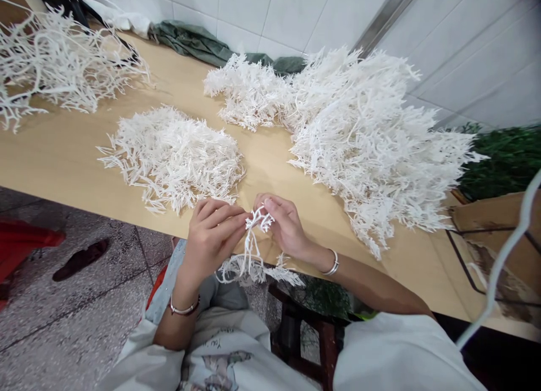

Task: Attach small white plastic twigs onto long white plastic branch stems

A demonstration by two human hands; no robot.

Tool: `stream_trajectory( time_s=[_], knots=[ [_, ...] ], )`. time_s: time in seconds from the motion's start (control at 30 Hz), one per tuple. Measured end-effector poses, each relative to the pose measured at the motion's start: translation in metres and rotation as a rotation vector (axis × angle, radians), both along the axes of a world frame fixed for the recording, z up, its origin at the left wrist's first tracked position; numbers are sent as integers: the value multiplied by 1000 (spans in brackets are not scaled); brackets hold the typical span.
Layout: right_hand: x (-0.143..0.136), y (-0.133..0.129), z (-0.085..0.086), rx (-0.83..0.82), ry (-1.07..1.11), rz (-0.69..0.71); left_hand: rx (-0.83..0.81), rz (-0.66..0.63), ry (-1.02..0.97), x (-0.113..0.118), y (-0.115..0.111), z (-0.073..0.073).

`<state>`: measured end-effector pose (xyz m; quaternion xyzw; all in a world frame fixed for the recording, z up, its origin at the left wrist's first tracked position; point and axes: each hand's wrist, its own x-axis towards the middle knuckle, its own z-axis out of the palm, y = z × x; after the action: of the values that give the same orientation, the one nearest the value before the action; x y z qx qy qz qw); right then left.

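Observation:
A white branched plastic sprig (252,233) is between my two hands at the table's front edge. My left hand (211,233) has its fingers bent and pressed together at the sprig's left side. My right hand (284,223) pinches the sprig's upper right part between thumb and fingers. Below them, more white sprigs (245,269) lie by my lap. A pile of short white pieces (177,157) sits just beyond my left hand, and a large heap of white branched sprigs (363,132) spreads beyond my right hand.
Long white stems (63,64) lie at the table's (270,160) far left. Dark green cloth (190,40) runs along the tiled wall. At the right are green foliage (502,163), a cardboard box (502,216) and a pale cable (509,250). A red stool (25,241) stands at left.

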<state>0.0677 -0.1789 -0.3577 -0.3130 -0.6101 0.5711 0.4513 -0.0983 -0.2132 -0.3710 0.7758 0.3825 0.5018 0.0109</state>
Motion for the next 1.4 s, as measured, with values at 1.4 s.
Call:
stream_trajectory(
  time_s=[1.4],
  knots=[
    [-4, 5, -12, -336, -84, -147, -288, 522, -59, -5, 4, -8]
  ],
)
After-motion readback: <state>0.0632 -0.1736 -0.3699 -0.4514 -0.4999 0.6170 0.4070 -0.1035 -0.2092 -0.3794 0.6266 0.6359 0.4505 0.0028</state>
